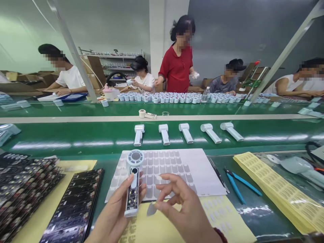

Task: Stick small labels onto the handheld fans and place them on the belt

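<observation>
My right hand point(181, 206) pinches a small grey, thin flat sticker point(151, 210) by its edge, just beside the pale-blue handheld fan body point(133, 194) in my left hand point(115, 211). That hand is curled around the fan's handle, thumb on its front; the round vented head points away from me and a black circuit board shows along the handle. Beneath lies a white paper sheet of grey stickers point(206, 172), on the green counter point(268, 221). Blue-handled metal pliers point(236, 187) lie to the right, stacked black circuit-board panels point(73, 202) to the left. Beyond, five pale-blue fan bodies point(186, 133) stand apart in a row.
</observation>
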Demonstrator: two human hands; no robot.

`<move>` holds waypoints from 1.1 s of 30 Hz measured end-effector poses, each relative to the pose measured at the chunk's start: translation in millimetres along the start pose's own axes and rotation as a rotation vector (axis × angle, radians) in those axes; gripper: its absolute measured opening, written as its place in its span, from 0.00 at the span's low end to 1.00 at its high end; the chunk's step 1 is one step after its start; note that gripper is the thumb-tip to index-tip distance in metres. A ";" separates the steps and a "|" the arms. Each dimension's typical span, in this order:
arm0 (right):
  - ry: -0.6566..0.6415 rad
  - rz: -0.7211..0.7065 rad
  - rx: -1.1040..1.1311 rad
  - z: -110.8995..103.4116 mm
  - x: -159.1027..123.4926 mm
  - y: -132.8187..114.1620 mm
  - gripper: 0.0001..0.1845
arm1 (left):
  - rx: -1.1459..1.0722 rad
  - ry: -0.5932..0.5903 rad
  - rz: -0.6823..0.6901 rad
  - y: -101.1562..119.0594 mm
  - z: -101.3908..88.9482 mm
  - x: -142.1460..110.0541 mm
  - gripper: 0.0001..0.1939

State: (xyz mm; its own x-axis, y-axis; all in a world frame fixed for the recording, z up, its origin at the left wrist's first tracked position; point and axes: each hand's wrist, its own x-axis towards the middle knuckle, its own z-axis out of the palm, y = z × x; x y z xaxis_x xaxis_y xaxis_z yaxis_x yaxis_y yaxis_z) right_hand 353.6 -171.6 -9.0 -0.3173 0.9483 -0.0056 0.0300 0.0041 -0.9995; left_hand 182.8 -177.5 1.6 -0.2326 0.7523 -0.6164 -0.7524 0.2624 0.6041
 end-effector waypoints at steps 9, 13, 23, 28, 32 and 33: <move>-0.062 0.035 0.099 48.9 -13.4 -0.3 0.27 | -0.233 0.035 -0.145 -7.1 -2.4 -19.1 0.06; -0.066 0.027 0.095 54.1 -13.9 -3.6 0.26 | -0.234 0.043 -0.128 -5.4 -8.3 -21.5 0.06; -0.056 0.044 0.052 59.5 -13.9 -8.5 0.25 | -0.254 0.033 -0.123 -5.0 -14.2 -25.2 0.04; -0.021 -0.124 -0.091 66.0 -20.2 0.5 0.28 | -0.325 0.022 -0.149 -7.2 -10.6 -32.1 0.08; 0.130 -0.312 -0.313 69.9 -24.6 3.7 0.37 | -0.388 0.059 -0.225 -3.8 -5.7 -40.8 0.10; 0.158 -0.288 -0.310 68.8 -23.5 3.1 0.42 | -0.393 0.068 -0.247 -1.4 -5.4 -42.2 0.09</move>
State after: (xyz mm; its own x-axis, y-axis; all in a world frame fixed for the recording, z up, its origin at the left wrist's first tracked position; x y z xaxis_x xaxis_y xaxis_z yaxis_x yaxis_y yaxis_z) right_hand 295.9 -215.7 -14.0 -0.2066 0.9312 0.3003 0.2517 0.3471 -0.9034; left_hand 190.3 -212.9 24.0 -0.0476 0.6512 -0.7574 -0.9637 0.1696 0.2064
